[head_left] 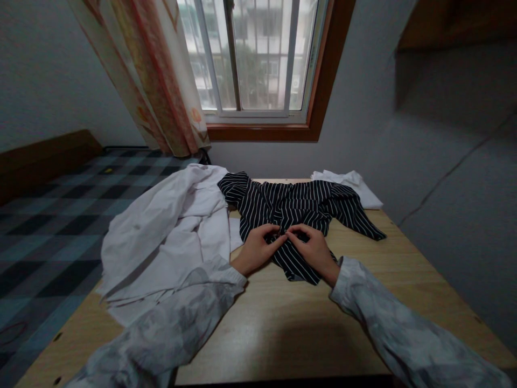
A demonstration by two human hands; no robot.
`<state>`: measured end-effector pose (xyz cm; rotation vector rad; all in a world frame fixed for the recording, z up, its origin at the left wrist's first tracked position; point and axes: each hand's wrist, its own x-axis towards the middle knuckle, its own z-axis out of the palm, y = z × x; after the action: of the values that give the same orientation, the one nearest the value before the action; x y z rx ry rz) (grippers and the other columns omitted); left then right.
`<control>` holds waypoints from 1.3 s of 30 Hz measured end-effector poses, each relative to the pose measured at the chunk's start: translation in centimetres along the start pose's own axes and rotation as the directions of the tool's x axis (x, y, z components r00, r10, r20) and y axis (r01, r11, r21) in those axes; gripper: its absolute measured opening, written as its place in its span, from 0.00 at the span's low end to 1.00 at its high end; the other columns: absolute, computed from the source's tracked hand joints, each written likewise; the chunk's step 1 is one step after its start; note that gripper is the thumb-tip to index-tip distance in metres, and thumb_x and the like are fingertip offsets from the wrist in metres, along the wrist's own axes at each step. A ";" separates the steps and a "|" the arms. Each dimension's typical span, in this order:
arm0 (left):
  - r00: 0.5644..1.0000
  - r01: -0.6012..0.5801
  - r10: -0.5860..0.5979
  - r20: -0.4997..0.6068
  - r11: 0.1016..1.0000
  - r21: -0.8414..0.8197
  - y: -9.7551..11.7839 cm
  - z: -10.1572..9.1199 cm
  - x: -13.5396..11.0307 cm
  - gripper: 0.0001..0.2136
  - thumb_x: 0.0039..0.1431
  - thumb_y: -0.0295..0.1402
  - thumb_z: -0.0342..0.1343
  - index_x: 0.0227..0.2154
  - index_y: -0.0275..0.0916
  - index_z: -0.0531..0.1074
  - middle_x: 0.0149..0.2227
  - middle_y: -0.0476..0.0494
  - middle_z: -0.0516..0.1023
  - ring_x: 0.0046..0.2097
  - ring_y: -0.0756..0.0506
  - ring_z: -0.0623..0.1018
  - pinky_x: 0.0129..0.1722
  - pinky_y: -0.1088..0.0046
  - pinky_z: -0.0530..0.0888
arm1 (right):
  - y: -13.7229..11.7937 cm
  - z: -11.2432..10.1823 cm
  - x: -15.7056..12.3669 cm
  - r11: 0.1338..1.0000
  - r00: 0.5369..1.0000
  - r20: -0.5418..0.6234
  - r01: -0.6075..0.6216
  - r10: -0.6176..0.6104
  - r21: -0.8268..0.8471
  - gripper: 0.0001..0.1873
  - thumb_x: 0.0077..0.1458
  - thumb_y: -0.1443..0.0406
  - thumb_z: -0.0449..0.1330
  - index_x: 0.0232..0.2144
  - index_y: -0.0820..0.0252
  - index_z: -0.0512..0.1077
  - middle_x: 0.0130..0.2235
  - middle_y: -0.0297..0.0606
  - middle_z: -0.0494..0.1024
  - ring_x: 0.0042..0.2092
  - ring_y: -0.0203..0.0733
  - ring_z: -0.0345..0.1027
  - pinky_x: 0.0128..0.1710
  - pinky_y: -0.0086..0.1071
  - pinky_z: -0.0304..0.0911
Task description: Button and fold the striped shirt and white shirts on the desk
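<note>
A black garment with white stripes [269, 196], which looks like a shirt, lies spread on the wooden table [250, 323]. One sleeve stretches out to the right, and a shorter bunched part points left. My left hand [260, 248] and my right hand [313, 248] meet over its middle, thumbs and fingertips pinched together on the striped cloth. The fingertips of both hands nearly touch each other. What exactly sits between them, a button or an edge of cloth, is too small to make out. A striped flap of the garment hangs below the hands on the tabletop.
A heap of white cloth [161, 231] covers the table's left side and touches the striped garment. Folded white cloth [351, 186] lies at the back right. Left of the table is a bed with a checked cover [60, 237]. Behind stand a curtain [157, 75] and a window [262, 59].
</note>
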<state>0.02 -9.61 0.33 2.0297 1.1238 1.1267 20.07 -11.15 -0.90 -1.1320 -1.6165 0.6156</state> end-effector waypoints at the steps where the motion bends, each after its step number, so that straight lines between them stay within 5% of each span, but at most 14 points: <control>1: 1.000 -0.003 0.003 0.005 1.000 0.003 0.0 0.0 0.0 0.11 0.66 0.41 0.66 0.43 0.38 0.82 0.40 0.43 0.86 0.41 0.43 0.83 0.45 0.65 0.79 | 0.1 0.0 0.0 1.000 1.000 0.006 -0.005 0.005 0.008 0.06 0.63 0.61 0.66 0.38 0.55 0.82 0.40 0.39 0.86 0.44 0.48 0.80 0.48 0.41 0.72; 39: 0.994 0.069 -0.051 0.096 0.978 -0.199 -0.4 -0.7 0.6 0.12 0.68 0.39 0.62 0.35 0.38 0.86 0.36 0.44 0.87 0.39 0.44 0.82 0.42 0.68 0.75 | -0.6 0.0 0.1 0.999 0.997 0.067 0.029 -0.031 0.029 0.04 0.66 0.62 0.63 0.37 0.54 0.76 0.38 0.36 0.81 0.41 0.45 0.74 0.45 0.39 0.68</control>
<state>-0.58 -8.85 0.64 1.8586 0.9774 1.0628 19.83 -11.29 -0.33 -1.0746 -1.6746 0.6608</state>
